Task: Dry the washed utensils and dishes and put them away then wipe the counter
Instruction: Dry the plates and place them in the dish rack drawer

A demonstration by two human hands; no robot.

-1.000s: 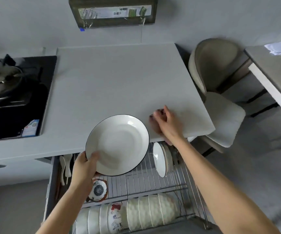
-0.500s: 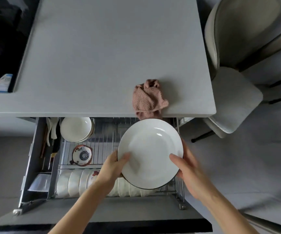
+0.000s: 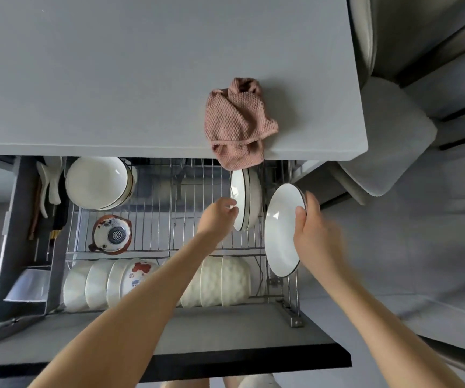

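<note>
Home kitchen, counter (image 3: 113,79), dish drawer (image 3: 169,329)

The camera sits on the person's head. It looks almost straight down, from close up, at the counter (image 3: 141,79) edge, the open drawer (image 3: 225,340) below, the left hand (image 3: 218,217) and the right hand (image 3: 315,236).

I found no word, brand or number I could read. The nearest thing was a round dark-blue emblem on the base of the small painted bowl (image 3: 113,235) in the drawer rack (image 3: 153,208) (a stylised character, illegible to me). Blue marks on the red-patterned bowl (image 3: 139,275) were too blurred.
</note>
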